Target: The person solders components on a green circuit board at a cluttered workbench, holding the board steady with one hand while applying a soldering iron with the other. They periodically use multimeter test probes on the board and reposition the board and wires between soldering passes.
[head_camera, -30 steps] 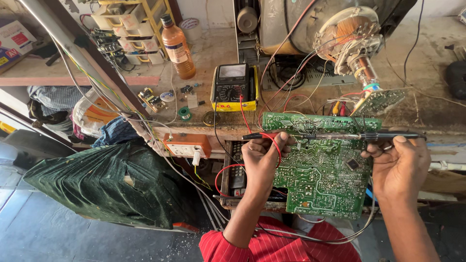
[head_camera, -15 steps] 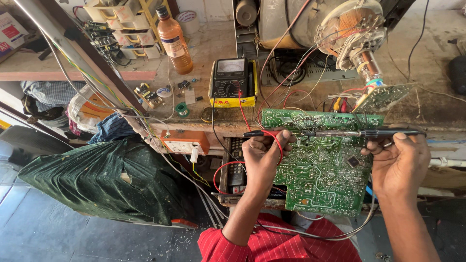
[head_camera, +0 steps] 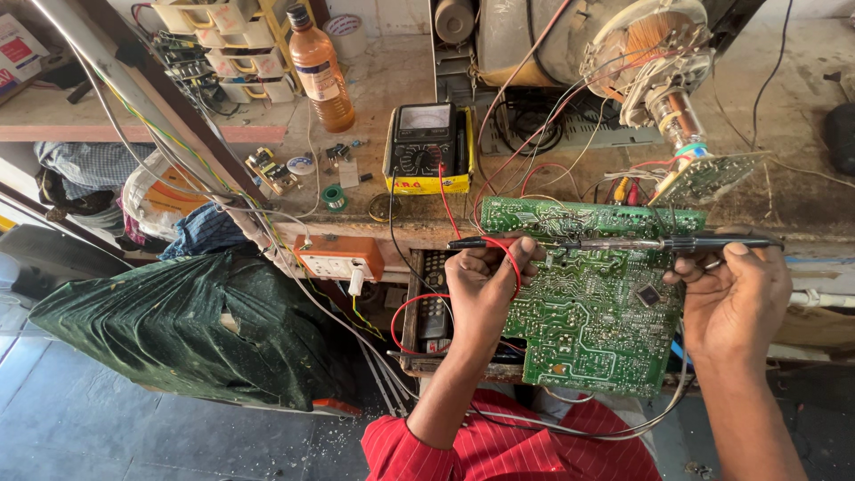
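Note:
A green circuit board (head_camera: 592, 307) stands tilted against the workbench edge in front of me. My left hand (head_camera: 485, 285) grips a red-wired meter probe (head_camera: 476, 243) at the board's upper left. My right hand (head_camera: 735, 294) holds a black probe (head_camera: 704, 241) that lies level across the board's top. The two probe tips meet near the middle of the upper edge. Red and black leads run up to a black and yellow analog multimeter (head_camera: 429, 147) lying on the bench.
An amber bottle (head_camera: 321, 67) and small parts drawers (head_camera: 227, 49) stand at the back of the bench. A picture tube neck with a small board (head_camera: 686, 116) lies at right. An orange socket box (head_camera: 338, 256) hangs off the edge; a dark green cloth bundle (head_camera: 178, 321) is at left.
Both hands and the probes hold their places on the board. The view has shifted slightly, nothing else differs.

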